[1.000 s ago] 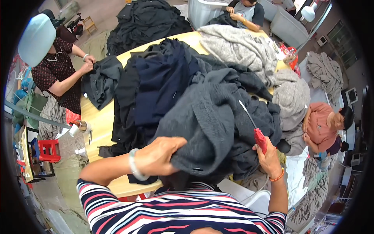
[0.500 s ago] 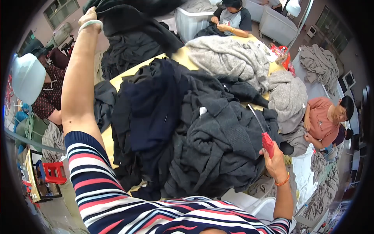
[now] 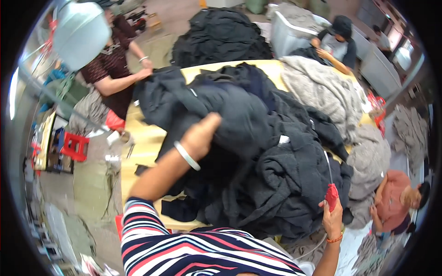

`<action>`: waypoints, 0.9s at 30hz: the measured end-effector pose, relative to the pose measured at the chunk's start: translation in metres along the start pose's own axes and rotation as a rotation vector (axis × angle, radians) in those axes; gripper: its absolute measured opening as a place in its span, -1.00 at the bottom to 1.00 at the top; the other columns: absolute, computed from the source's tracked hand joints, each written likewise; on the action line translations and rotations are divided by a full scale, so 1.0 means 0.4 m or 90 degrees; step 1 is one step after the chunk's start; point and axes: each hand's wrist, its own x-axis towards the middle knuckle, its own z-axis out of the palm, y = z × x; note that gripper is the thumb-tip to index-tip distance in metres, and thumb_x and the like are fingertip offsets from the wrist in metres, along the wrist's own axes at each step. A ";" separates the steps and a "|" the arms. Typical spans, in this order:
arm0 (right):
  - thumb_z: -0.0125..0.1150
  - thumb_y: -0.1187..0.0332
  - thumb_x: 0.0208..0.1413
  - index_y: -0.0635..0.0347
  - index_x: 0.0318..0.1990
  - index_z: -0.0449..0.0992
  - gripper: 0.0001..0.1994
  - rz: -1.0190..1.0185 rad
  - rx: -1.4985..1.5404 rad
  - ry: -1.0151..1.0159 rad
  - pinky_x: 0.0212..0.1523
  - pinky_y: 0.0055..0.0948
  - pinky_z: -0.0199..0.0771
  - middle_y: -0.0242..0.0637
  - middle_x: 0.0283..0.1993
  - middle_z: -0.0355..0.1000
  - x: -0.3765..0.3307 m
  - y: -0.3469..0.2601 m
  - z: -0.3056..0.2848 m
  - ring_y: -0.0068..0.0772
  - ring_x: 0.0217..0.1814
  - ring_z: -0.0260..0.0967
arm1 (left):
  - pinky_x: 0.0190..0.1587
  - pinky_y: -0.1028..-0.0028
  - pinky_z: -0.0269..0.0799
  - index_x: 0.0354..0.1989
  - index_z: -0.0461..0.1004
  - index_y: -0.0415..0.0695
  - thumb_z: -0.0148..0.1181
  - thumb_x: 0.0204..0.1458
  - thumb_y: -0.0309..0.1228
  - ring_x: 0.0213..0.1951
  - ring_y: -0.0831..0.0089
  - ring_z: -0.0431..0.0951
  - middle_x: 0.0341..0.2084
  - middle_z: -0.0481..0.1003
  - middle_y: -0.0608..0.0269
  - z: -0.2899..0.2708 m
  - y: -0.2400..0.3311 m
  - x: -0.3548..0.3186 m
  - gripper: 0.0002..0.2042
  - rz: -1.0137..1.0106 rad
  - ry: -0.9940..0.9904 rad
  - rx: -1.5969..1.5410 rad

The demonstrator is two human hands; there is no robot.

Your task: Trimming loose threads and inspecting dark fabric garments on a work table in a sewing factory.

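Smeared by motion, my left hand (image 3: 200, 138) is closed on a dark grey knit garment (image 3: 230, 115), which spreads blurred over the left of the pile. My right hand (image 3: 332, 218) grips a tool with a red handle (image 3: 331, 195) and a long thin metal blade (image 3: 328, 165). Its blade points away from me, at the right side of the heap of dark grey garments (image 3: 290, 179). A small white label (image 3: 284, 139) shows on the heap. Some navy cloth (image 3: 258, 83) lies at its far side.
Light grey knitwear (image 3: 322, 87) is piled at the far right of the yellow table (image 3: 140, 138). Co-workers sit or stand left (image 3: 110, 69), far right (image 3: 338, 43) and right (image 3: 396, 202). A lamp (image 3: 80, 37) hangs at left, near a red stool (image 3: 73, 146). Another dark pile (image 3: 221, 37) is beyond.
My left hand has come down and inward from the upper left, bringing the dark garment onto the pile. My right hand still holds the red-handled tool. The view has shifted leftward.
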 end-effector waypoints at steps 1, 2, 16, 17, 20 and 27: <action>0.01 0.50 0.16 0.32 -0.14 0.37 -0.85 -0.010 -0.011 -0.007 -0.28 -0.43 0.38 -0.23 -0.43 0.46 0.014 0.004 0.007 -0.36 -0.38 0.44 | 0.07 0.35 0.32 0.11 0.25 -0.28 -0.02 0.21 -0.35 0.00 0.35 0.46 -0.07 0.48 0.10 0.048 0.007 -0.066 -0.64 -0.263 -0.077 -0.342; 0.01 0.50 0.16 0.32 -0.13 0.37 -0.85 0.024 -0.007 -0.037 -0.29 -0.43 0.38 -0.22 -0.43 0.46 0.029 0.011 0.013 -0.36 -0.39 0.44 | 0.10 0.38 0.31 0.09 0.29 -0.31 -0.02 0.19 -0.42 0.03 0.31 0.45 -0.05 0.47 0.07 0.087 0.044 -0.111 -0.66 -0.314 -0.017 -0.484; 0.01 0.54 0.14 0.32 -0.07 0.36 -0.80 -0.065 0.005 -0.042 -0.27 -0.46 0.37 -0.24 -0.44 0.45 0.036 -0.020 0.051 -0.39 -0.40 0.43 | -0.03 0.44 0.45 -0.05 0.45 -0.26 0.05 0.14 -0.27 -0.15 0.41 0.55 -0.13 0.53 0.17 -0.243 -0.154 -0.041 -0.67 -0.406 0.395 -0.779; 0.01 0.54 0.14 0.32 -0.06 0.36 -0.79 -0.079 -0.001 -0.025 -0.28 -0.47 0.37 -0.25 -0.44 0.45 0.029 -0.019 0.051 -0.40 -0.40 0.42 | 0.00 0.40 0.44 -0.01 0.44 -0.21 0.07 0.12 -0.29 -0.09 0.40 0.52 -0.10 0.51 0.18 -0.281 -0.196 -0.015 -0.68 -0.362 0.414 -0.779; -0.04 0.49 0.17 0.29 0.11 0.30 -0.66 -0.094 -0.036 -0.040 -0.50 -0.53 0.28 -0.33 -0.46 0.43 0.022 0.018 0.038 -0.56 -0.58 0.25 | 0.01 0.44 0.43 -0.05 0.46 -0.23 0.06 0.14 -0.32 -0.09 0.41 0.52 -0.11 0.51 0.20 -0.382 -0.267 0.050 -0.71 -0.285 0.492 -0.715; -0.01 0.54 0.15 0.33 0.10 0.31 -0.66 -0.006 -0.060 -0.043 -0.26 -0.47 0.37 -0.24 -0.41 0.45 -0.011 -0.003 0.056 -0.42 -0.39 0.41 | 0.05 0.42 0.37 -0.02 0.44 -0.27 0.20 0.08 -0.24 -0.09 0.43 0.50 -0.08 0.50 0.19 -0.398 -0.642 0.098 -0.61 -0.273 0.499 -0.700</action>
